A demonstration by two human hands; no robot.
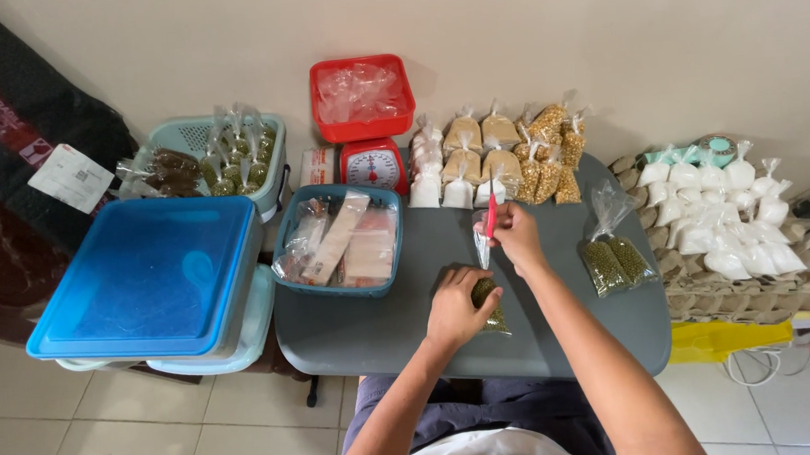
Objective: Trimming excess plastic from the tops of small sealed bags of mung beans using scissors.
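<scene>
Left hand [455, 309] pressing bean bag [490, 305], right hand [518, 235] raised

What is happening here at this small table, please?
A person sits at a grey table, packing green beans into small plastic bags. The left hand presses a filled bag onto the table, while the right hand pulls the bag's neck up with a red tie. Two finished bean bags lie to the right. Rows of other filled bags stand at the back beside a red scale.
</scene>
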